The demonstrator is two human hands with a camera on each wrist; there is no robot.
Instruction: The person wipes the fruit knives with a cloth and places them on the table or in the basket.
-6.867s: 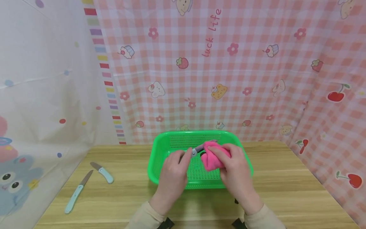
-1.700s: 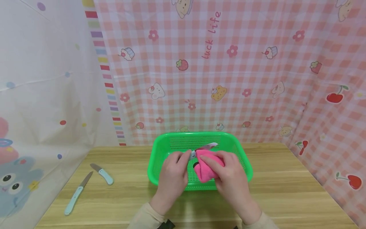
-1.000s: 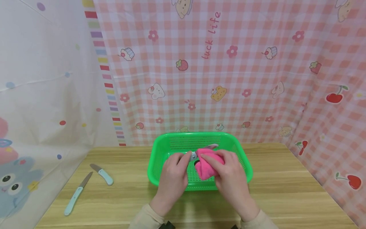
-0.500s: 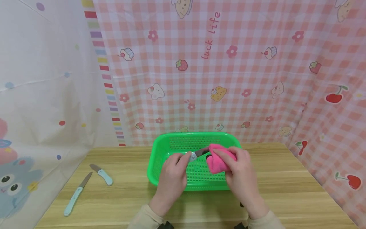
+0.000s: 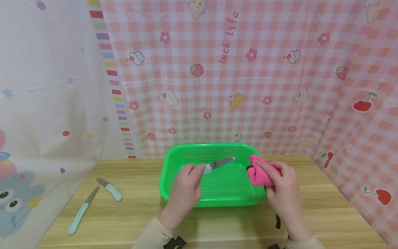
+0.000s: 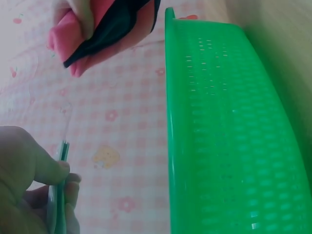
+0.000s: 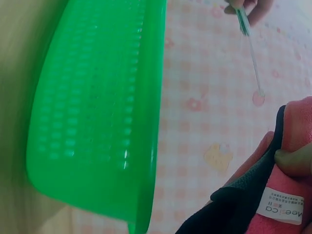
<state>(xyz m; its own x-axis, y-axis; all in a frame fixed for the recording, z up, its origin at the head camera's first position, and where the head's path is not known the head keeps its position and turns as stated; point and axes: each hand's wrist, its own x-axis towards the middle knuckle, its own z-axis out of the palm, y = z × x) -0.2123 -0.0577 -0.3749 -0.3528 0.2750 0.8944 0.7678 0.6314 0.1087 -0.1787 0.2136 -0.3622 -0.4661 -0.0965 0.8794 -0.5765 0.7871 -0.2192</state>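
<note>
My left hand (image 5: pixel 184 186) grips the light blue handle of a knife (image 5: pixel 222 162), whose bare blade points right above the green basket (image 5: pixel 214 202). In the left wrist view the handle (image 6: pixel 57 200) is pinched between thumb and fingers. My right hand (image 5: pixel 284 190) holds a folded pink cloth (image 5: pixel 259 174) with a dark edge, just over the basket's right rim. The cloth and blade are apart. A white label (image 7: pixel 280 205) shows on the cloth in the right wrist view. Fingers under the cloth are partly hidden.
Two more knives with light blue handles lie at the left of the wooden table (image 5: pixel 133 214): a shorter one (image 5: pixel 112 192) and a longer one (image 5: pixel 79 216). A pink checked curtain (image 5: pixel 186 86) hangs behind the basket.
Earlier the cloth was wrapped about the blade and slid along it. Now my right hand has drawn it off to the right, baring the blade. The left hand has barely moved.
</note>
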